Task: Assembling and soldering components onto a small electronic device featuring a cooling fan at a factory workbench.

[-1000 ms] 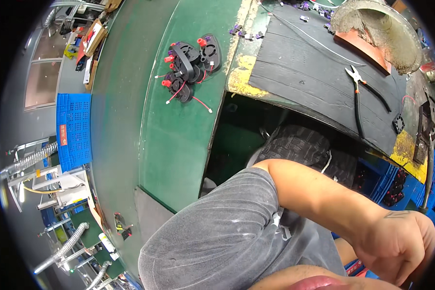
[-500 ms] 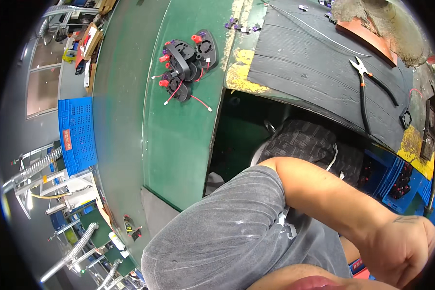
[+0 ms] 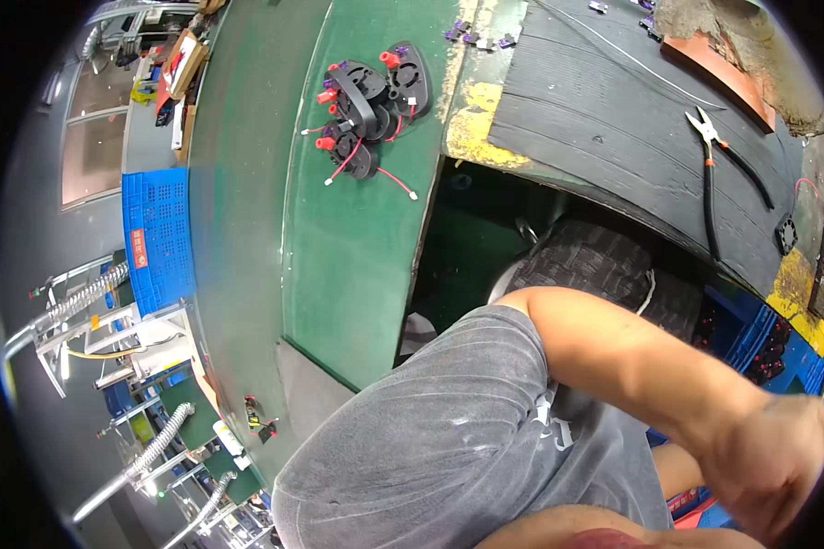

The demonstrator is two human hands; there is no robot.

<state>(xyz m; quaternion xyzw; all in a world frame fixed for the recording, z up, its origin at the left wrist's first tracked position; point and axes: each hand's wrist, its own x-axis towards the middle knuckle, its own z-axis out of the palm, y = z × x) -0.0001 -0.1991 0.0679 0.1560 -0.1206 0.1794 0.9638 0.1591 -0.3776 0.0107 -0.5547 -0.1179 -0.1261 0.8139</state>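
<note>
My left arm crosses from the grey sleeve to the lower right, where my left hand (image 3: 776, 462) is curled closed. Its back faces the view and blurs a little; the fingers are partly hidden, and I cannot make out anything held. My right hand does not show. Nearest the left hand is a blue crate (image 3: 751, 340) holding black and red parts (image 3: 771, 352), beside the workbench. On the black bench mat (image 3: 595, 119) lie cutting pliers (image 3: 708, 151) with jaws apart and black-and-orange handles. A small black fan (image 3: 786, 235) on a wire rests near the mat's right edge.
Black fan housings (image 3: 366, 105) with red fittings and wires sit clustered on the green surface (image 3: 339, 256). Small purple-and-black pieces (image 3: 471, 38) lie beyond. A reddish-brown block (image 3: 719, 78) stands at the far right. A blue crate (image 3: 160, 238) and other workstations are at left.
The view has shifted slightly, so the bench and its contents appear farther right and a little higher. My left hand, still curled, is blurrier and slightly farther right. The pliers and housings lie as before.
</note>
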